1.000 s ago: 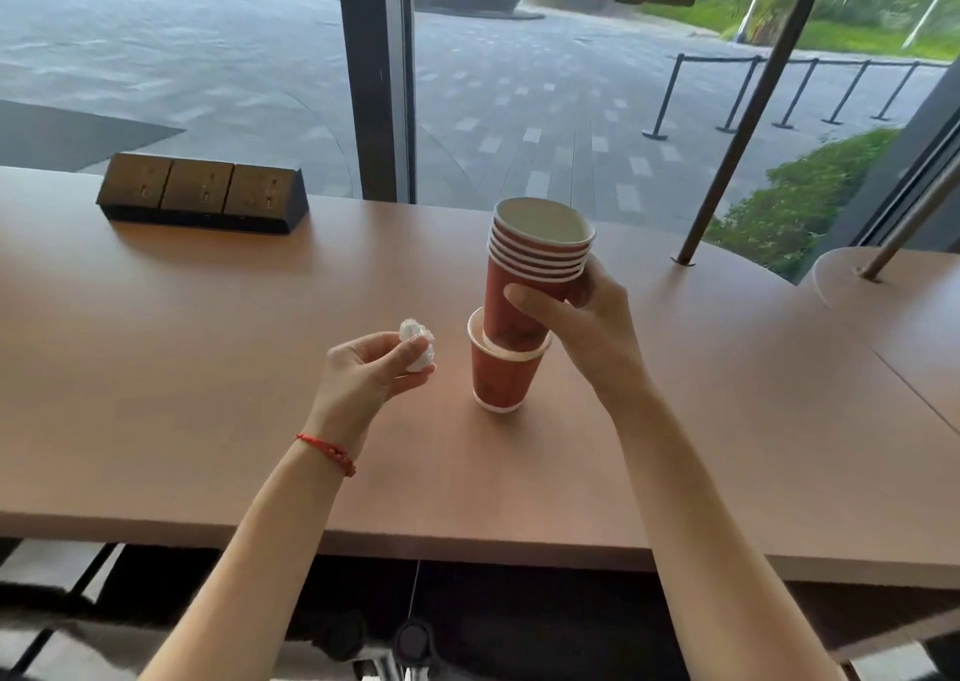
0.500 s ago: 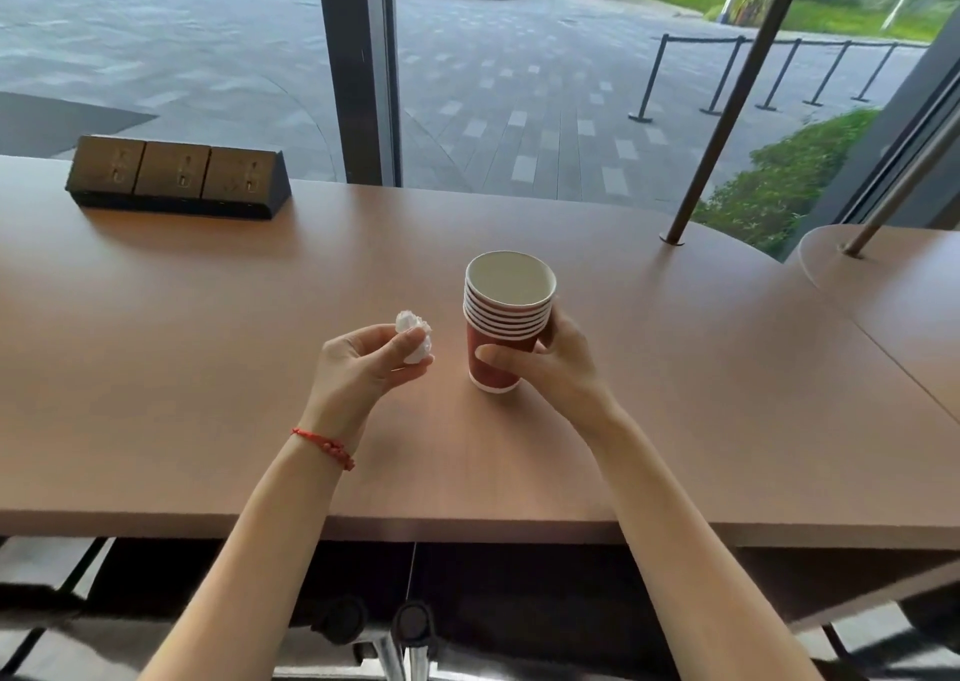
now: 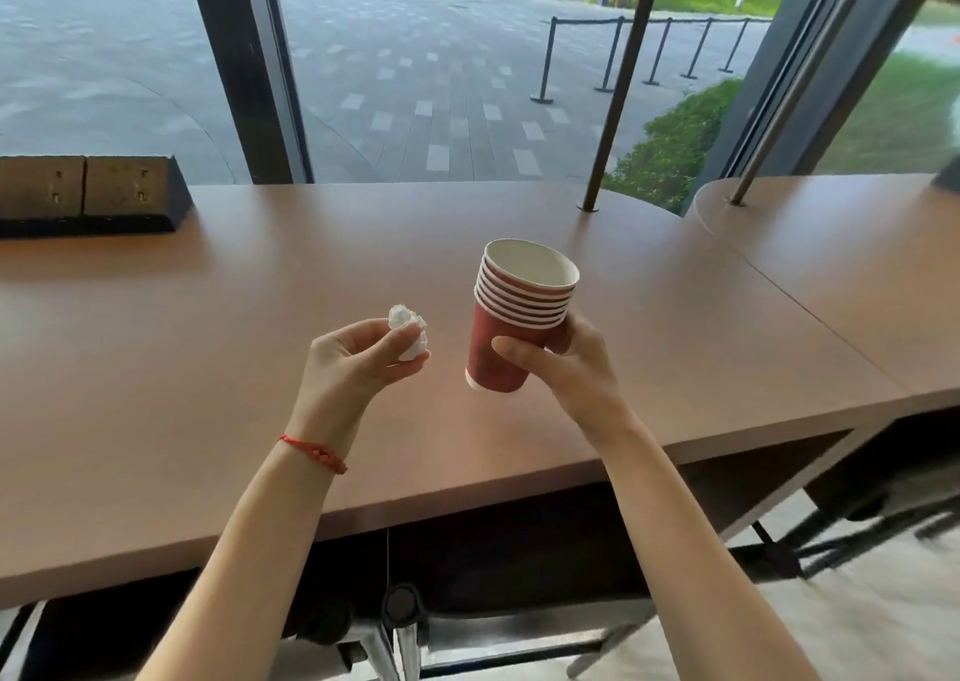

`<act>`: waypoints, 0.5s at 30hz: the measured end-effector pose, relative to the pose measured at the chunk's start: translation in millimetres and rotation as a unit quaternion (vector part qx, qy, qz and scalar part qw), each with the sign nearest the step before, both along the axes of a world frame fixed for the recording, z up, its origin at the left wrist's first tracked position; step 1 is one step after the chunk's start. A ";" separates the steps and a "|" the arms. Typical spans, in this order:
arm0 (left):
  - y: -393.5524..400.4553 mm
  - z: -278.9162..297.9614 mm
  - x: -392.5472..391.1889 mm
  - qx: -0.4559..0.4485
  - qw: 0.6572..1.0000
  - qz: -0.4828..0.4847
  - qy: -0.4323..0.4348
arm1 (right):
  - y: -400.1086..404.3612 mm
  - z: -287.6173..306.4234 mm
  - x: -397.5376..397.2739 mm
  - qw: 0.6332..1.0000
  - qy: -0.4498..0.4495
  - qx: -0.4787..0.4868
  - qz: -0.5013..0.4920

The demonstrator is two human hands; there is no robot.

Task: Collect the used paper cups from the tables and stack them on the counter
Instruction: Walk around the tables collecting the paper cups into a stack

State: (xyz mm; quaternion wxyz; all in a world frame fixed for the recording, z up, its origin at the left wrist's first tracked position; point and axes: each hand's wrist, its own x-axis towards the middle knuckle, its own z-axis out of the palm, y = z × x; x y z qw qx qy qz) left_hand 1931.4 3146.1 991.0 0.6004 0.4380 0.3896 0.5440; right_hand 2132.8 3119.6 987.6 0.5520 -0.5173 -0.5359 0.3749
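brown counter (image 3: 218, 368) spans the view, a second counter section (image 3: 852, 264) butted against its right end. black socket block (image 3: 88, 197) sits at far left edge of the counter, by the window. right hand (image 3: 566, 368) grips the stack of red paper cups (image 3: 514, 321), thumb across the front of the lowest cup; stack tilted, base lifted clear of the counter; 6 white rims counted. left hand (image 3: 353, 363) pinches a crumpled white tissue (image 3: 410, 332) between thumb and fingers, held above the counter, just left of the stack. red string bracelet (image 3: 314, 454) on left wrist.
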 end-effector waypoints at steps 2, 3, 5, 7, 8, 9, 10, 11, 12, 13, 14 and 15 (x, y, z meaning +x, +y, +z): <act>-4.2 3.2 11.5 0.010 1.000 -0.027 0.012 | -14.6 3.8 11.6 1.000 0.000 -0.001 -0.016; -7.3 4.5 17.8 0.016 0.999 -0.040 0.015 | -22.1 5.9 17.5 1.000 -0.002 0.001 -0.024; -14.6 6.8 31.8 0.023 0.998 -0.061 0.021 | -37.5 8.9 30.0 0.999 -0.006 0.005 -0.040; -22.3 8.4 46.9 0.027 0.996 -0.080 0.028 | -54.9 9.8 43.1 0.999 -0.006 0.006 -0.054; -27.0 9.1 55.5 0.027 0.995 -0.091 0.029 | -64.8 9.6 49.9 0.998 -0.005 0.006 -0.060; -31.8 9.4 64.2 0.029 0.994 -0.103 0.028 | -75.0 9.2 56.7 0.998 -0.004 0.005 -0.066; -36.9 9.7 74.0 0.029 0.992 -0.116 0.028 | -86.2 8.4 64.0 0.997 -0.001 0.004 -0.074; -42.7 9.6 84.8 0.030 0.991 -0.127 0.029 | -98.4 8.2 71.8 0.997 0.005 0.002 -0.083; -49.6 9.7 96.5 0.030 0.990 -0.138 0.031 | -111.6 8.2 80.2 0.995 0.012 0.001 -0.095; -57.1 9.3 108.7 0.030 0.988 -0.148 0.034 | -125.7 8.6 89.1 0.994 0.017 0.003 -0.108; -65.9 8.5 121.6 0.033 0.986 -0.158 0.041 | -140.6 8.2 99.1 0.992 0.018 0.007 -0.123; -75.9 7.3 135.4 0.036 0.984 -0.169 0.051 | -156.5 7.9 109.6 0.990 0.018 0.012 -0.138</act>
